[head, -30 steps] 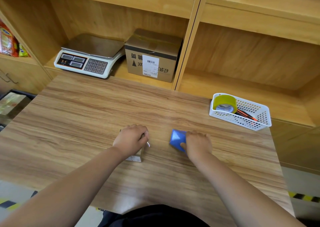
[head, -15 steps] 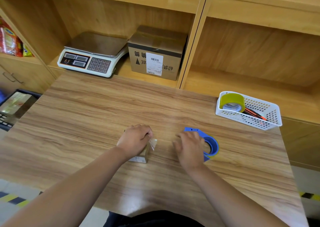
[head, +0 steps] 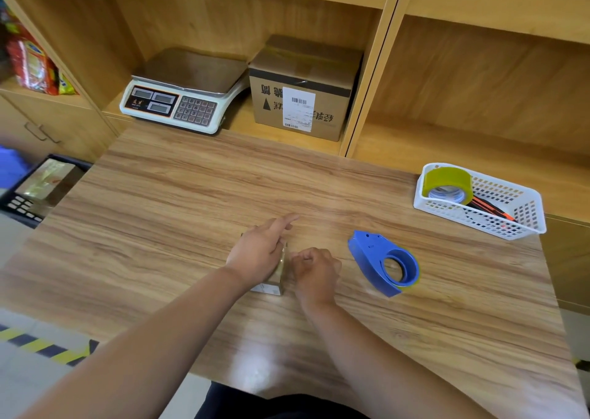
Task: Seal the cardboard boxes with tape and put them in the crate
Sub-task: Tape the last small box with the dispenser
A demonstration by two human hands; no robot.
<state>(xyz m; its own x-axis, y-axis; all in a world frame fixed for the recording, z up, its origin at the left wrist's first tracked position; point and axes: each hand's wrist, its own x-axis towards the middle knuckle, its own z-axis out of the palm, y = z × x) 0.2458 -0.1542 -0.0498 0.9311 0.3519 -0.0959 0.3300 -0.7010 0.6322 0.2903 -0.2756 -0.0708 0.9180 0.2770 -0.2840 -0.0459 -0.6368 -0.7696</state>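
Note:
A small cardboard box (head: pixel 272 286) stands near the middle of the wooden table (head: pixel 159 211), mostly hidden under my left hand (head: pixel 255 255). That hand lies on top of it, fingers bent over its right edge, index finger pointing straight ahead. My right hand (head: pixel 314 271) is against the box's right side with curled fingers; nothing shows inside them. A blue tape dispenser (head: pixel 380 259) lies on the table to the right, apart from both hands. The dark crate (head: pixel 22 207) sits on the floor at far left with a taped box (head: pixel 48 179) in it.
A white basket (head: pixel 479 223) at the table's right back holds a yellow tape roll (head: pixel 447 179) and a red-black tool. In the shelf behind stand a weighing scale (head: pixel 182 99) and a larger labelled carton (head: pixel 303 99). Snack packets (head: pixel 32 67) sit far left.
My right hand set the blue dispenser down on the table and moved left to the small box's side. My left index finger has straightened; the hand stays on the box.

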